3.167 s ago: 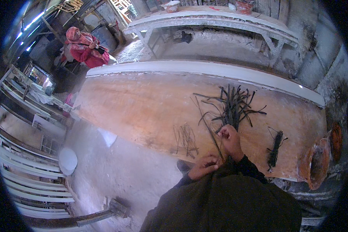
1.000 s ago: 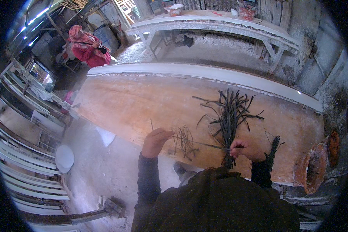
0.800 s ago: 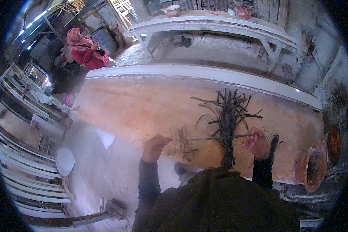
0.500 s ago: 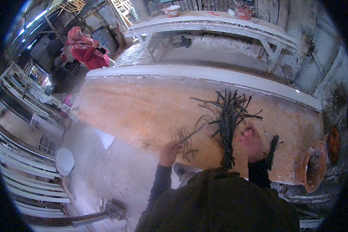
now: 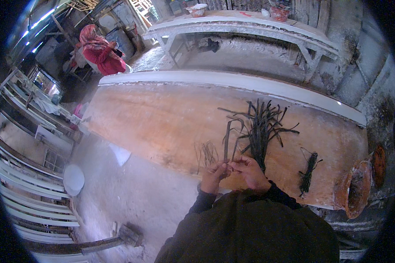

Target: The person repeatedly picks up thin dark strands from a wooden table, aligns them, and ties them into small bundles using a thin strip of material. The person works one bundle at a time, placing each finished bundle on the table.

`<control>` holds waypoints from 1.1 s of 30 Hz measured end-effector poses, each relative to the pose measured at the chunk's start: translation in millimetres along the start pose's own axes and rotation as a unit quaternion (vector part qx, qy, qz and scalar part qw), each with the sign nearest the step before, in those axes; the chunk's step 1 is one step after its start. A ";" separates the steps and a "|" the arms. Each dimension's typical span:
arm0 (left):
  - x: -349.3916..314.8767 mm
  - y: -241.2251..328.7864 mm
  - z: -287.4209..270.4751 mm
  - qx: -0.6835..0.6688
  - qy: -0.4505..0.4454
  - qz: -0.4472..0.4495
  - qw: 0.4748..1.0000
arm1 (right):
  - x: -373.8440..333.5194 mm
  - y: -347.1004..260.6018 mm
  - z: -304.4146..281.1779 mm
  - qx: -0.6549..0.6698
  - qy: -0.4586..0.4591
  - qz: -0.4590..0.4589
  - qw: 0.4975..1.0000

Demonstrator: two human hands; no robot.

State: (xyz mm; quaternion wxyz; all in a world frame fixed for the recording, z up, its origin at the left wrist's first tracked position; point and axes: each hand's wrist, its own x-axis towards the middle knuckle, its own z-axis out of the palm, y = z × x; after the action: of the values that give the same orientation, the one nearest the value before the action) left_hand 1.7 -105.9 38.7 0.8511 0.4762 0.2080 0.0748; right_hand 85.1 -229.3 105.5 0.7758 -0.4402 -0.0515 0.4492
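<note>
strip (image 5: 226,142) | dark, narrow, ribbon-like | bent into an arch

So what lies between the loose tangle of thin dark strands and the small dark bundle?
Head view: a flat dark strip held by the left hand and right hand, then a large fanned bundle of dark strips.

Loads of room leftward over the tabletop (image 5: 153,114). Blocked right of centre by splayed dark strips (image 5: 260,138), then a decent gap before the smaller dark bundle (image 5: 310,171). Walled off along the back by white moulding (image 5: 206,78).
</note>
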 end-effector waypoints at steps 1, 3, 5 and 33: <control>0.2 -1.1 -0.7 -0.004 0.002 0.000 1.000 | -2.1 -3.3 3.2 0.001 -0.003 0.003 1.000; 1.6 -0.1 2.3 -0.011 0.002 0.000 1.000 | -1.5 -1.8 1.1 -0.034 0.014 0.017 0.999; -5.5 10.4 11.2 0.012 0.025 -0.015 1.000 | 0.5 2.4 -3.9 -0.061 0.021 0.014 0.998; -14.0 16.0 23.8 0.258 0.094 0.090 0.957 | 7.4 15.0 -23.2 -0.208 0.035 -0.082 0.974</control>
State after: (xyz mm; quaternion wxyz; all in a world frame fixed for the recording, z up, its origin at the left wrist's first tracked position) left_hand 0.3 -120.5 67.1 0.6656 0.6871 0.2560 0.1391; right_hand 90.7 -235.5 78.1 0.7026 -0.6018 -0.1526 0.3477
